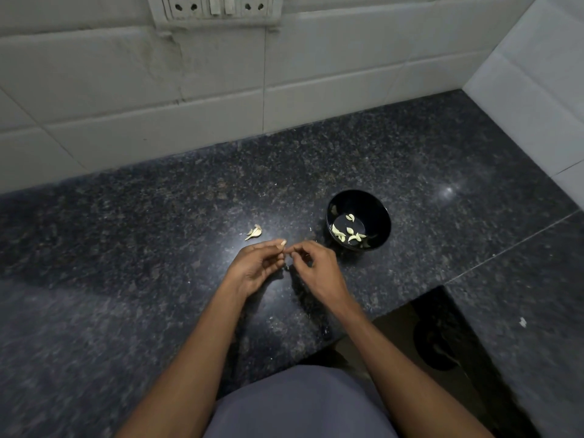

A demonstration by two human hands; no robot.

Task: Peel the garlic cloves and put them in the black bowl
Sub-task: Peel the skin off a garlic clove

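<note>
On the dark speckled granite counter (pixel 158 248) both hands meet near the middle, a little in from its front edge. The left hand (pixel 256 267) has its fingers curled, and its thumb and forefinger pinch a small pale garlic clove (pixel 283 243) whose tip shows just above the fingertips. The right hand (pixel 316 267) also has curled fingers, with its fingertips drawn together right beside the left hand's, at the clove; whether they actually grip the clove or a piece of its skin is too small to tell.

The small round black bowl (pixel 376 210) stands on the counter just beyond and to the right of the right hand, towards the right-hand wall, apart from the hand. Several peeled pale-yellow garlic cloves (pixel 347 232) lie scattered on its bottom.

A small cluster of unpeeled whitish garlic cloves (pixel 254 232) lies on the counter just beyond the left hand, near but not touching it, well left of the bowl.

The back edge of the counter meets a wall of white rectangular tiles (pixel 126 90), where a white socket and switch panel (pixel 215 9) is mounted near the top of the view.
</note>
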